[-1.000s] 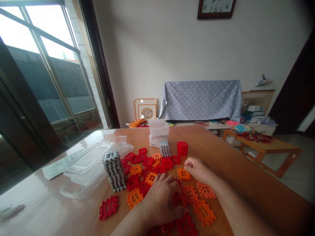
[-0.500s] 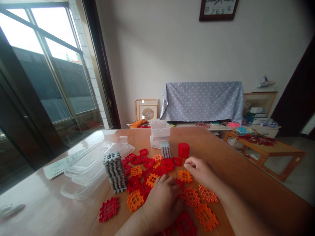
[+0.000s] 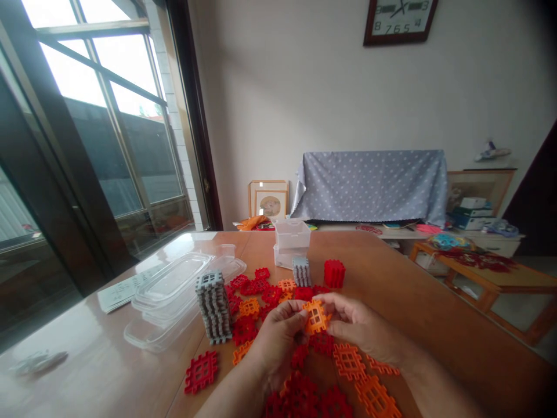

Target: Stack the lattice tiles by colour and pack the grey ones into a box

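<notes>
Between my hands, above the pile, is an orange window-shaped interlocking tile (image 3: 315, 316) with notched edges. My left hand (image 3: 278, 334) pinches its left side between thumb and fingers. My right hand (image 3: 363, 322) grips the right side. Whether a second piece lies behind it I cannot tell. Under and around the hands lie several loose red tiles (image 3: 244, 330) and orange tiles (image 3: 349, 361). Left of my left hand, a tall stack of grey tiles (image 3: 214, 307) stands upright. Beyond the hands are a shorter grey stack (image 3: 301, 271) and a red stack (image 3: 335, 273).
Two clear plastic boxes (image 3: 292, 235) are stacked toward the table's far edge. Clear plastic lids (image 3: 172, 281) lie at the left, partly over a pale printed sheet (image 3: 114, 295). A small clear plastic bag (image 3: 40, 362) rests on the wooden table (image 3: 108, 383).
My left hand has lifted from the pile, and my right hand has come in to meet it. An orange tile is now held between them. The view has shifted slightly left.
</notes>
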Action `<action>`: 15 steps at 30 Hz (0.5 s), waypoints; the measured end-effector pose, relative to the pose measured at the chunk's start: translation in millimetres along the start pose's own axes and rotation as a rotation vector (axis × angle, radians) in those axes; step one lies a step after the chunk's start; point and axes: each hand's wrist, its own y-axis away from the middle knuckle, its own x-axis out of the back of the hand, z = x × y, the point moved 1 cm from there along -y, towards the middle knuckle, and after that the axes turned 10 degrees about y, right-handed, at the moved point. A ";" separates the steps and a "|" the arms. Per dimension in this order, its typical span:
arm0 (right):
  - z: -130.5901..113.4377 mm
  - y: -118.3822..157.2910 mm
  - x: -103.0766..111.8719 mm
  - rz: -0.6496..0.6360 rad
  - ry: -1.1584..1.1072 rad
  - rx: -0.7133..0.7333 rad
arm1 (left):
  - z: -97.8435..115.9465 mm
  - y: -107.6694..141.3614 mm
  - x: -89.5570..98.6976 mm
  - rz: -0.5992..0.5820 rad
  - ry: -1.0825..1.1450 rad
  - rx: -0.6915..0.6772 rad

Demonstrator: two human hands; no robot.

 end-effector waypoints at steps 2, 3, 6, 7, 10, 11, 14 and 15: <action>-3.2 0.8 -6.6 -0.005 -0.011 0.049 | -2.9 -1.3 1.8 0.011 0.089 0.062; -4.3 0.5 -10.4 0.003 -0.009 0.064 | -4.2 -1.3 1.7 0.007 0.123 0.098; -5.9 -2.4 -20.1 0.098 0.079 0.122 | -6.8 0.5 -1.7 -0.017 0.180 0.168; -5.9 -3.5 -22.2 0.141 0.138 0.146 | -7.2 1.2 -3.2 -0.023 0.188 0.171; -4.3 -6.2 -24.6 0.229 0.305 0.196 | -7.9 1.7 -5.6 -0.037 0.188 0.138; -3.3 -6.8 -24.4 0.244 0.343 0.201 | -8.2 0.9 -5.4 -0.036 0.186 0.128; 0.5 -8.1 -22.2 0.294 0.443 0.213 | -9.7 -3.5 -2.4 0.026 0.194 0.141; 1.8 -8.5 -21.5 0.308 0.471 0.217 | -10.3 -5.0 -1.4 0.057 0.200 0.157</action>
